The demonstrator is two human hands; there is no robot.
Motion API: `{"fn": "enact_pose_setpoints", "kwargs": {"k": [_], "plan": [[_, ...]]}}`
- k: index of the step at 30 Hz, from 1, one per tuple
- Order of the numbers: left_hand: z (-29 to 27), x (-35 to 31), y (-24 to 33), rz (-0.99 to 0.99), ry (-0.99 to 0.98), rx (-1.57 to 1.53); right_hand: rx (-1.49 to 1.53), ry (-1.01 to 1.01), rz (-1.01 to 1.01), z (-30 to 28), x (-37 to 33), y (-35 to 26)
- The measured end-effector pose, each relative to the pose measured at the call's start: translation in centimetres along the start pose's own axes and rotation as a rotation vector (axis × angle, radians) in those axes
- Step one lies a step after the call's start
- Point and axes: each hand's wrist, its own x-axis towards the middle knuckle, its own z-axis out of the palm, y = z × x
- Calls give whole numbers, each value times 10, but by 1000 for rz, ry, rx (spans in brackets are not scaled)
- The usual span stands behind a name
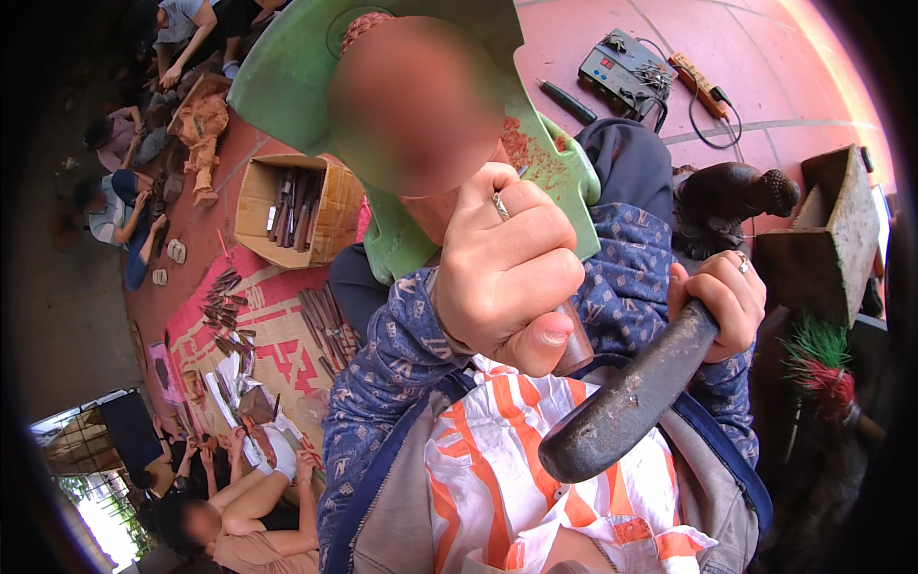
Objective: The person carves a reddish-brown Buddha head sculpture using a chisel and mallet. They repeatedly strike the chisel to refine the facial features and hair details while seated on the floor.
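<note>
My left hand (512, 258), a ring on one finger, is closed around a chisel. The chisel's wooden handle (576, 346) sticks out below my fist, and a bit of metal shows above it beside the carving. My right hand (722, 301) grips a dark, worn, rounded mallet (626, 402), tilted across my chest and apart from the chisel handle. Beyond my left fist lies a reddish-brown wood carving (416, 115), mostly blurred, with a bumpy textured top. It rests on a green plastic seat (287, 77) scattered with wood shavings (528, 148).
A cardboard box (335, 210) of chisels stands left; more chisels (325, 325) lie on pink-printed cardboard (277, 359). At right are a dark statue (717, 201), a wooden box (841, 249) and a green-red brush (822, 368). A grey control box (626, 72) lies ahead. Several people sit left.
</note>
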Motion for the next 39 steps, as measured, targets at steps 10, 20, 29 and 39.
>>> {"fn": "enact_pose_setpoints", "kwargs": {"k": [10, 20, 29, 39], "plan": [[16, 24, -4, -80, -82, 111, 151, 211, 191, 30, -7, 16], [12, 29, -41, -26, -246, 121, 270, 270, 272, 46, -20, 39], [25, 30, -31, 31, -254, -161, 346, 229, 379, 43, -26, 43], [29, 39, -47, -6, -241, 5, 406, 215, 414, 48, -29, 50]]}}
